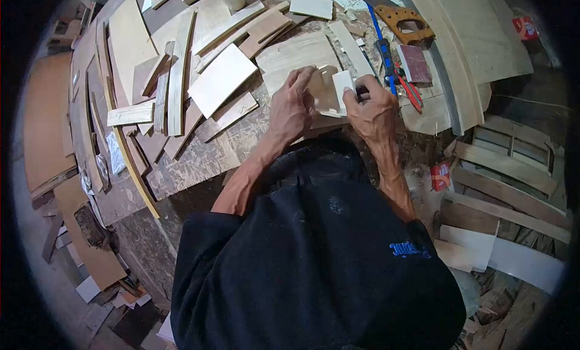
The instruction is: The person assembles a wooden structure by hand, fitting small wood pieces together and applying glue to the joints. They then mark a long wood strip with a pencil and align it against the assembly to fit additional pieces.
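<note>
At the near edge of the workbench, both hands are at a small pale wooden piece (324, 91) that looks like an open, box-like assembly. My left hand (292, 108) is curled against its left side, fingers closed on it. My right hand (372, 108) pinches a small white panel (343, 84) between thumb and fingers at the right side of that piece. Beyond the hands lies a flat light wooden board (296, 51). To the right of my right hand are a blue-and-black tool (385, 54) and a red-handled tool (410, 91).
A handsaw (403, 24) and a dark red block (415, 64) lie at the right of the bench. A white panel (222, 80) and several wood strips (180, 75) cover the left. Wooden frames (504, 169) stand at the lower right; offcuts litter the floor.
</note>
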`<control>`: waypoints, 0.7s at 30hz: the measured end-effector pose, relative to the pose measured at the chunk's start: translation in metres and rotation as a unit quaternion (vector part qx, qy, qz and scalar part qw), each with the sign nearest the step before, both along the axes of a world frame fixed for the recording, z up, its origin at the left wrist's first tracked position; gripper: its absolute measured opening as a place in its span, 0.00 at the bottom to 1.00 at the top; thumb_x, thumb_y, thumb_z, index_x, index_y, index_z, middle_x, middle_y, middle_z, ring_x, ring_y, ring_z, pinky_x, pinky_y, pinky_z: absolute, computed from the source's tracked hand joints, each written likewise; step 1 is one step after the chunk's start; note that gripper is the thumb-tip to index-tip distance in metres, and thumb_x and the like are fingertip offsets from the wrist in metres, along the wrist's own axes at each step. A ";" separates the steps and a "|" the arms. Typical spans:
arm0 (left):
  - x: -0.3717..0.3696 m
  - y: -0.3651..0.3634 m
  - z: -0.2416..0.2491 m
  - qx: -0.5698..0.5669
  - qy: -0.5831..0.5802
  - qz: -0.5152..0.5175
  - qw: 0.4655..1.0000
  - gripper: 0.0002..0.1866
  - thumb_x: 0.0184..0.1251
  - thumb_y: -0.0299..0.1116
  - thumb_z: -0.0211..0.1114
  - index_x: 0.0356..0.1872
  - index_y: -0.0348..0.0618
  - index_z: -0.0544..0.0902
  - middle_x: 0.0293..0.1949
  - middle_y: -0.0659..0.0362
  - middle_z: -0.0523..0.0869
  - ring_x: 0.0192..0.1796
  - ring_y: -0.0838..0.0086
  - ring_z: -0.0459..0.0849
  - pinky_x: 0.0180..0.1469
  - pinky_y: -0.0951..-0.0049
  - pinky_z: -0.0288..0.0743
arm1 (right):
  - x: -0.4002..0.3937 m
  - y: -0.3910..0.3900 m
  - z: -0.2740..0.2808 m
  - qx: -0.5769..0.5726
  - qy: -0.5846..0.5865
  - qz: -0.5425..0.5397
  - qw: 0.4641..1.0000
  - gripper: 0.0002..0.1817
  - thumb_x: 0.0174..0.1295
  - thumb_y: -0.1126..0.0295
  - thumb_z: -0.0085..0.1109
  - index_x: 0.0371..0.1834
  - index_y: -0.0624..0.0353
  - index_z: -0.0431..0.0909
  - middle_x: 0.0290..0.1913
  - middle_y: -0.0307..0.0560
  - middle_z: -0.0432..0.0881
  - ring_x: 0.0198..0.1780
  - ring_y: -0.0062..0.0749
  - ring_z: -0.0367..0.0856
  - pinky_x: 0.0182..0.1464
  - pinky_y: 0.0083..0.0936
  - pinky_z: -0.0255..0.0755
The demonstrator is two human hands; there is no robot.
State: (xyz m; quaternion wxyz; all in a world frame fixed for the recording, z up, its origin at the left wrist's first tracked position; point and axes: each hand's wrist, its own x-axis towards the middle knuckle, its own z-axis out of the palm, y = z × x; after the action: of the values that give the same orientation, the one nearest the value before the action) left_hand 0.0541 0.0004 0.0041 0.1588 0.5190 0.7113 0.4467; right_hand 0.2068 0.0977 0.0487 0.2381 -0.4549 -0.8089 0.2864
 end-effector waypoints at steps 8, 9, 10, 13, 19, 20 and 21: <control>0.004 0.004 0.010 -0.035 0.009 0.049 0.998 0.29 0.51 0.17 0.62 0.59 0.43 0.78 0.47 0.49 0.85 0.40 0.54 0.87 0.41 0.61 0.81 | 0.048 0.028 -0.001 0.066 0.010 0.088 0.994 0.11 0.60 0.76 0.57 0.46 0.63 0.81 0.37 0.52 0.84 0.35 0.43 0.83 0.41 0.34 0.76; 0.003 0.004 0.007 -0.035 0.019 0.048 0.998 0.30 0.47 0.18 0.65 0.58 0.44 0.78 0.46 0.51 0.85 0.38 0.56 0.87 0.39 0.61 0.81 | 0.052 0.030 -0.001 0.097 -0.037 0.140 0.985 0.10 0.59 0.76 0.57 0.43 0.62 0.83 0.37 0.53 0.84 0.37 0.45 0.83 0.41 0.35 0.76; 0.002 0.005 0.006 -0.034 0.028 0.047 0.998 0.32 0.43 0.19 0.69 0.57 0.45 0.78 0.45 0.53 0.85 0.35 0.58 0.87 0.37 0.60 0.81 | 0.053 0.027 0.002 0.030 -0.033 0.143 0.989 0.08 0.56 0.76 0.59 0.37 0.61 0.85 0.39 0.54 0.83 0.40 0.50 0.83 0.43 0.36 0.76; 0.001 0.005 0.007 -0.037 0.047 0.043 0.997 0.33 0.42 0.19 0.69 0.57 0.45 0.78 0.45 0.53 0.85 0.36 0.57 0.87 0.38 0.59 0.80 | 0.047 0.021 0.000 0.044 -0.042 0.194 0.979 0.10 0.54 0.74 0.61 0.40 0.61 0.84 0.38 0.54 0.82 0.43 0.49 0.83 0.44 0.37 0.77; 0.001 0.005 0.009 -0.030 0.039 0.027 0.998 0.31 0.45 0.18 0.68 0.56 0.46 0.80 0.46 0.51 0.86 0.37 0.56 0.87 0.38 0.60 0.81 | 0.029 0.021 -0.005 0.063 -0.060 0.249 0.965 0.11 0.53 0.73 0.66 0.40 0.61 0.84 0.39 0.51 0.79 0.41 0.47 0.82 0.44 0.37 0.77; 0.001 0.006 0.008 -0.015 0.027 0.031 0.999 0.27 0.48 0.18 0.67 0.54 0.46 0.82 0.44 0.51 0.87 0.37 0.55 0.87 0.37 0.61 0.81 | 0.029 0.022 -0.007 0.064 -0.076 0.253 0.962 0.10 0.54 0.73 0.65 0.40 0.60 0.85 0.38 0.50 0.79 0.40 0.47 0.82 0.44 0.37 0.77; 0.000 0.006 0.008 -0.017 0.027 0.025 0.999 0.26 0.49 0.19 0.66 0.54 0.47 0.82 0.43 0.51 0.87 0.37 0.55 0.87 0.37 0.60 0.81 | 0.028 0.023 -0.008 0.065 -0.091 0.256 0.960 0.09 0.54 0.73 0.65 0.39 0.60 0.85 0.38 0.49 0.79 0.40 0.46 0.82 0.44 0.37 0.76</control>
State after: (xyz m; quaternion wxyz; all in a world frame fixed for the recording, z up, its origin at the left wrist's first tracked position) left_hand 0.0538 0.0065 0.0119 0.1374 0.5102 0.7353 0.4244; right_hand 0.2350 0.1210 0.0404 0.1108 -0.2402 -0.9334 0.2423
